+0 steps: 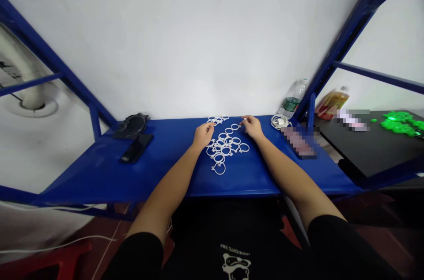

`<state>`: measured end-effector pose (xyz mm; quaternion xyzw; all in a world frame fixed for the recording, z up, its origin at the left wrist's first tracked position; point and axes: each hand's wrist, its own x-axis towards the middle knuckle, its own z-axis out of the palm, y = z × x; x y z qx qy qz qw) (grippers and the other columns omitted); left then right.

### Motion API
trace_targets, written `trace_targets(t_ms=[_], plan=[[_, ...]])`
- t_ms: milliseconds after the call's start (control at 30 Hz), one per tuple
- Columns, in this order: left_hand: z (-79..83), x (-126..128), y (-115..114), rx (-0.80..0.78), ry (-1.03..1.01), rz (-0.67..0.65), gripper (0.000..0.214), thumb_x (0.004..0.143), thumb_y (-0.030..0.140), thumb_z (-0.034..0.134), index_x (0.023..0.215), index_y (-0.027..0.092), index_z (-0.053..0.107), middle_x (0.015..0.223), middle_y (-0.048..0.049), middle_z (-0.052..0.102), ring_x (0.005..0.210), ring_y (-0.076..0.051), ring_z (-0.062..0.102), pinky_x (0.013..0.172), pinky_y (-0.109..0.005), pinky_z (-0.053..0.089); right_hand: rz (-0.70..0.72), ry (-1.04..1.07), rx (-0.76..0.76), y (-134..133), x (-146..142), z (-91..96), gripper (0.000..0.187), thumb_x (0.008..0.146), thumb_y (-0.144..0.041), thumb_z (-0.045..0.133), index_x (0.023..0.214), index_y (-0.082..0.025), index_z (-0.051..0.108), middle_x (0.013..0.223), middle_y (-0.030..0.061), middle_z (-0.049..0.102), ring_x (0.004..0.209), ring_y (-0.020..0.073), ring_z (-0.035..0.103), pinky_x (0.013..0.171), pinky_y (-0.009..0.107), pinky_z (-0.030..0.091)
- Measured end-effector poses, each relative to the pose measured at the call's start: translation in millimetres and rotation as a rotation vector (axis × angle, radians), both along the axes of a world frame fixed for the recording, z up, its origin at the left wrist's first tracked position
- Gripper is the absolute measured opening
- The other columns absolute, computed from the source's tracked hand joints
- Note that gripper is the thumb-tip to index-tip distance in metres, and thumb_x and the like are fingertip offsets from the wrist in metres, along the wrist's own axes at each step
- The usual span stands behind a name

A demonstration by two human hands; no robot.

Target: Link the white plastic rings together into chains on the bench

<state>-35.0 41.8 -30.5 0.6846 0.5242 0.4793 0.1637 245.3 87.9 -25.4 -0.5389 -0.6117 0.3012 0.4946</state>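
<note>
A loose pile of thin white rings (225, 143), each with a small nub on its edge, lies on the blue table between my hands. My left hand (202, 136) is at the pile's far left side, thumb and fingers pinched at the edge of a white ring (213, 123). Behind it sits a smaller cluster of rings (218, 119) near the wall. On the right of the pile, my right hand (252, 128) pinches a small white piece (244, 119); whether it belongs to a ring is unclear. A single ring (236, 127) lies just left of those fingertips.
The blue table (165, 178) meets a white wall. At left are a black phone (136, 148) and a black bag-like item (131, 125). At right stand a water bottle (294, 99), a coiled white cable (280, 122) and a blurred-out item (300, 142). Blue posts frame both sides.
</note>
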Motion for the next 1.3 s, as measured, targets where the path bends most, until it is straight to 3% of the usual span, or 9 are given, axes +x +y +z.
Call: trace_targets(t_ms=[267,633,700,867,1000,1067,1200,1300], plan=[[12.3,0.1,-8.6,-0.057,0.017,0.027,0.026,0.087,0.018,0.056,0.094,0.020,0.081,0.079,-0.0013,0.077,0.068,-0.017,0.068,0.072,-0.028,0.054,-0.055,0.325,-0.096,1.1,2.9,6.1,0.031,0.080,-0.033,0.056,0.101,-0.016,0.071,0.098,0.0085,0.080,0.039,0.0079,0.054,0.035,0.020,0.038],[20.0,-0.2,-10.2,-0.007,0.091,-0.003,0.032,0.084,0.009,0.049,0.076,0.022,0.078,0.090,-0.0021,0.079,0.091,-0.020,0.074,0.092,-0.031,0.056,-0.077,0.291,-0.053,-0.5,6.0,11.5,0.032,0.073,-0.033,0.046,0.080,-0.015,0.071,0.076,0.0065,0.075,0.041,0.0101,0.051,0.040,0.022,0.040],[20.3,0.1,-11.6,-0.023,0.105,-0.007,0.031,0.084,0.009,0.049,0.078,0.022,0.077,0.090,-0.0020,0.079,0.089,-0.020,0.073,0.091,-0.032,0.056,-0.087,0.279,-0.051,0.2,6.8,12.5,0.030,0.072,-0.032,0.045,0.076,-0.015,0.070,0.074,0.0064,0.073,0.042,0.0110,0.052,0.041,0.023,0.041],[20.7,0.7,-15.6,-0.086,0.032,-0.041,0.032,0.089,0.013,0.050,0.105,0.021,0.076,0.085,-0.0004,0.080,0.076,-0.018,0.071,0.080,-0.030,0.055,-0.099,0.275,0.003,-1.0,7.6,16.4,0.020,0.072,-0.029,0.047,0.075,-0.019,0.063,0.064,0.0028,0.067,0.042,0.0119,0.049,0.041,0.022,0.037],[18.3,-0.4,-13.3,-0.096,0.017,-0.144,0.029,0.086,0.014,0.048,0.080,0.020,0.075,0.086,-0.0015,0.080,0.081,-0.019,0.073,0.083,-0.030,0.056,0.126,0.240,0.043,-13.8,2.3,26.0,0.032,0.076,-0.029,0.050,0.103,-0.020,0.064,0.073,0.0006,0.075,0.041,0.0116,0.050,0.043,0.022,0.041],[16.2,-1.5,-9.8,-0.091,0.020,-0.175,0.029,0.084,0.013,0.049,0.076,0.020,0.075,0.089,-0.0020,0.080,0.088,-0.019,0.074,0.088,-0.031,0.056,0.317,0.163,0.005,-23.1,-3.0,32.0,0.031,0.076,-0.030,0.054,0.102,-0.019,0.067,0.079,0.0032,0.078,0.043,0.0118,0.054,0.045,0.023,0.043],[13.4,-5.9,1.7,-0.032,0.064,-0.082,0.025,0.089,0.016,0.054,0.087,0.020,0.079,0.099,-0.0044,0.079,0.093,-0.019,0.072,0.092,-0.031,0.056,0.636,-0.041,-0.115,-36.3,-13.0,39.5,0.023,0.073,-0.028,0.057,0.080,-0.016,0.075,0.084,0.0073,0.080,0.048,0.0128,0.059,0.049,0.025,0.047],[10.9,-11.8,14.7,-0.015,0.115,-0.049,0.026,0.096,0.022,0.057,0.105,0.022,0.081,0.123,-0.0061,0.076,0.113,-0.021,0.070,0.101,-0.032,0.054,0.583,-0.169,-0.099,-34.9,-13.6,37.3,0.025,0.077,-0.025,0.056,0.082,-0.017,0.079,0.088,0.0058,0.080,0.053,0.0139,0.062,0.054,0.027,0.051]])
